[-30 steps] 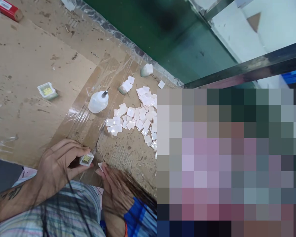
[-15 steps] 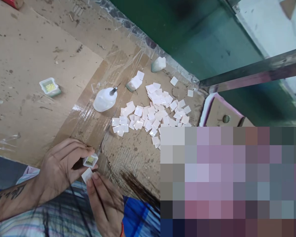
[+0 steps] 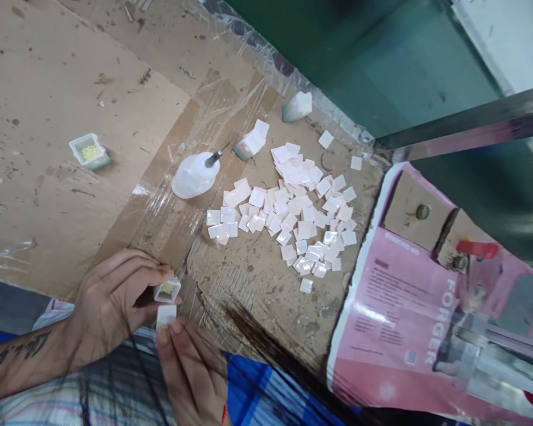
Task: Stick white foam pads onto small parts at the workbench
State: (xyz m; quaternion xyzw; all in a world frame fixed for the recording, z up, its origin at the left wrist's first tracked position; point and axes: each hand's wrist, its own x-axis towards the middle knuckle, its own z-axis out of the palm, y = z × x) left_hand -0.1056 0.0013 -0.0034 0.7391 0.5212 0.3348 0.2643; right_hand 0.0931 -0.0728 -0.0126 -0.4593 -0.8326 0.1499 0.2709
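Pinching a white square [image 3: 166, 316] firmly between the right hand [image 3: 190, 373] fingers, just below a small plastic tub [image 3: 173, 284] held in the left hand [image 3: 111, 299], both near the glue bottle [image 3: 195, 175]. Risk: tilting the tub spills its yellow grains [image 3: 166, 289]; a loose pinch drops the square.

View: one head-worn camera, looking forward and down from above.
Near: left hand [image 3: 111, 302] and right hand [image 3: 190, 373], close to the lens.
Far: cardboard surface [image 3: 62, 130], filling the frame.
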